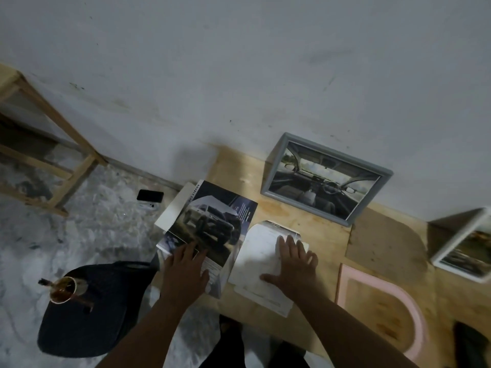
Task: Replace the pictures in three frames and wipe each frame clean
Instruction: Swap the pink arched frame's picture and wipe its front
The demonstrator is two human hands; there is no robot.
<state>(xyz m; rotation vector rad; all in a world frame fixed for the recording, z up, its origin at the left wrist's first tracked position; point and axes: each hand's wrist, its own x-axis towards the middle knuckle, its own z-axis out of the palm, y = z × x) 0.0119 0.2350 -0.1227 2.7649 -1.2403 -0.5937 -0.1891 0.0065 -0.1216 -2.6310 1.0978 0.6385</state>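
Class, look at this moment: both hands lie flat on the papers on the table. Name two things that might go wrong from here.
1. The brochure under the left hand overhangs the table edge; it may slip off toward the floor.
2. The grey frame leans against the wall behind the white sheet under the right hand; pushing the sheet back might knock it over.

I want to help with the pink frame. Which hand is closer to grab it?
The right hand. It rests flat on the white sheet beside the pink frame; the left hand is on the car brochure, farther away.
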